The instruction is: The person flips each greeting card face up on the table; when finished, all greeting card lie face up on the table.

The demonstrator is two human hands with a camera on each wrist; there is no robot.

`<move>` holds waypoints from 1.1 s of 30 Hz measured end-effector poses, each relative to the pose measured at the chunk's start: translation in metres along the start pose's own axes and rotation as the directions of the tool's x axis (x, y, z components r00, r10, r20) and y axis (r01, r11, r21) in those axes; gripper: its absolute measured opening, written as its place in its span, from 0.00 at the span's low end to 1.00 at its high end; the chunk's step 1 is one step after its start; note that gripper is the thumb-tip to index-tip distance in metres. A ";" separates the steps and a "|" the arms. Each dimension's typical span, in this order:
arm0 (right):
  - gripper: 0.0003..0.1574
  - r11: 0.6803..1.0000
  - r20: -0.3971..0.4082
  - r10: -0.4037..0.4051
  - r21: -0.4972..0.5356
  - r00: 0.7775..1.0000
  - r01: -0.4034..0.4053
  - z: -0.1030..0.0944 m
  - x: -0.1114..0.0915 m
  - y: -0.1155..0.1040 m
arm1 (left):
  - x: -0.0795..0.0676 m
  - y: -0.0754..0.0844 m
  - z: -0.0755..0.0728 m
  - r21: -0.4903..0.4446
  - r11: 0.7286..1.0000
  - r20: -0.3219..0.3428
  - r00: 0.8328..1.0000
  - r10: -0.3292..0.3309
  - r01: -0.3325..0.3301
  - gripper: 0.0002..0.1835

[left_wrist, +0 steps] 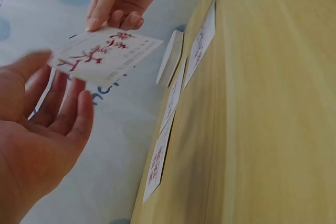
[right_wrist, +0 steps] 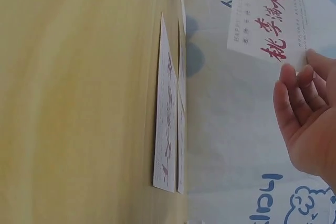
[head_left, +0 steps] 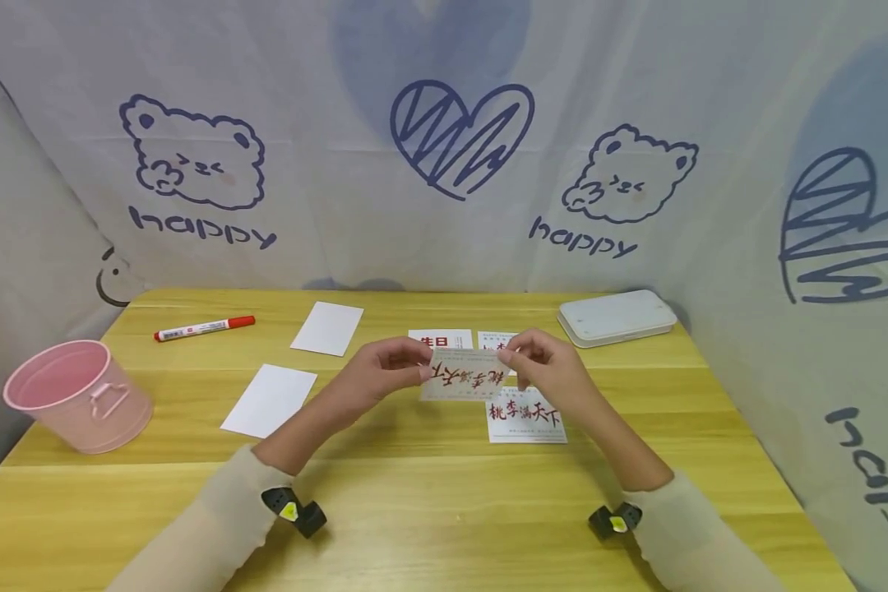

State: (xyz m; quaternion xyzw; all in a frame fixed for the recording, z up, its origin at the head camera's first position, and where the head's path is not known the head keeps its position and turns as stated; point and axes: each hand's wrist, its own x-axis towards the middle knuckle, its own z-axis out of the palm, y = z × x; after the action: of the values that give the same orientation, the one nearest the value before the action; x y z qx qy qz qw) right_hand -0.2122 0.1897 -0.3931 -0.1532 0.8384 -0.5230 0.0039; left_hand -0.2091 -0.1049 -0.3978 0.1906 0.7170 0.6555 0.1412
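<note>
Both hands hold one white card [head_left: 464, 374] printed with red Chinese characters, raised above the table. Its lettering appears upside down in the head view. My left hand [head_left: 385, 372] pinches the card's left edge between thumb and fingers. At the opposite end, my right hand [head_left: 552, 367] pinches the upper right corner. Beneath and behind the held card lie a card with bold red characters [head_left: 444, 339], a partly covered card [head_left: 491, 338], and a third red-lettered card [head_left: 527, 421] closer to me. The right wrist view shows the held card's printed face [right_wrist: 265, 22].
Left of the hands lie two blank white cards, one farther [head_left: 328, 329] and one nearer [head_left: 269, 400]. A red-capped marker [head_left: 204, 329] lies at the back left, behind a pink bucket [head_left: 122, 411]. A white flat case [head_left: 617, 317] sits back right, before a curtain [head_left: 326, 164].
</note>
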 end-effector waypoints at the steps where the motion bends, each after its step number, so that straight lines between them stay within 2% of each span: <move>1: 0.13 1.000 0.006 0.002 -0.014 1.000 -0.002 0.000 0.000 0.000 | 0.000 0.000 0.002 -0.003 1.000 -0.014 1.000 0.007 -0.007 0.14; 4: 0.12 0.995 0.020 -0.013 -0.095 1.000 0.015 0.000 -0.001 -0.003 | 0.000 0.000 0.006 0.016 0.999 -0.066 0.997 0.029 -0.028 0.12; 7: 0.10 0.973 0.053 -0.085 -0.212 0.995 0.095 0.003 -0.003 -0.008 | -0.003 0.002 0.012 0.085 0.996 -0.086 0.996 0.039 -0.032 0.11; 9: 0.12 0.956 0.104 -0.141 -0.245 0.985 0.162 0.007 -0.006 -0.014 | -0.006 0.004 0.016 0.162 0.986 -0.061 0.997 0.054 -0.044 0.11; 12: 0.17 0.937 0.217 -0.206 -0.239 0.954 0.256 0.014 -0.012 -0.024 | -0.009 0.007 0.023 0.265 0.961 0.003 0.997 0.082 -0.080 0.11; 14: 0.18 0.932 0.266 -0.231 -0.215 0.936 0.292 0.019 -0.015 -0.029 | -0.009 0.008 0.027 0.297 0.949 0.035 0.994 0.101 -0.107 0.11; 16: 0.16 0.922 0.276 -0.265 -0.210 0.924 0.326 0.021 -0.017 -0.030 | -0.009 0.008 0.029 0.295 0.948 0.041 0.993 0.110 -0.118 0.12; 18: 0.14 0.924 0.241 -0.279 -0.194 0.930 0.328 0.021 -0.018 -0.029 | -0.007 0.008 0.029 0.270 0.956 0.022 0.994 0.110 -0.112 0.13; 21: 0.13 0.956 0.123 -0.246 -0.133 0.961 0.262 0.019 -0.016 -0.025 | -0.006 0.009 0.028 0.215 0.973 -0.039 0.995 0.093 -0.083 0.15; 24: 0.14 0.987 -0.018 -0.160 0.011 0.987 0.160 0.017 -0.013 -0.021 | -0.006 0.011 0.027 0.154 0.986 -0.117 0.990 0.078 -0.059 0.17; 26: 0.15 0.985 -0.082 -0.115 0.118 0.990 0.124 0.016 -0.011 -0.020 | -0.006 0.012 0.027 0.125 0.991 -0.160 0.984 0.076 -0.057 0.18; 29: 0.17 0.966 -0.113 -0.060 0.244 0.992 0.086 0.015 -0.009 -0.019 | -0.006 0.011 0.026 0.098 0.993 -0.204 0.975 0.085 -0.066 0.18; 33: 0.18 0.965 -0.083 -0.038 0.255 0.996 0.058 0.012 -0.007 -0.019 | -0.005 0.009 0.024 0.099 0.992 -0.218 0.971 0.102 -0.082 0.17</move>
State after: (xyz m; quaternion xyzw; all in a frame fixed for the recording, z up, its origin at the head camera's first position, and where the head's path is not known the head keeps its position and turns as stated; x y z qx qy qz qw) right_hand -0.1989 0.1730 -0.3833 -0.1512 0.7593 -0.6326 -0.0213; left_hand -0.1933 -0.0854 -0.3913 0.1554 0.7473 0.6457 0.0209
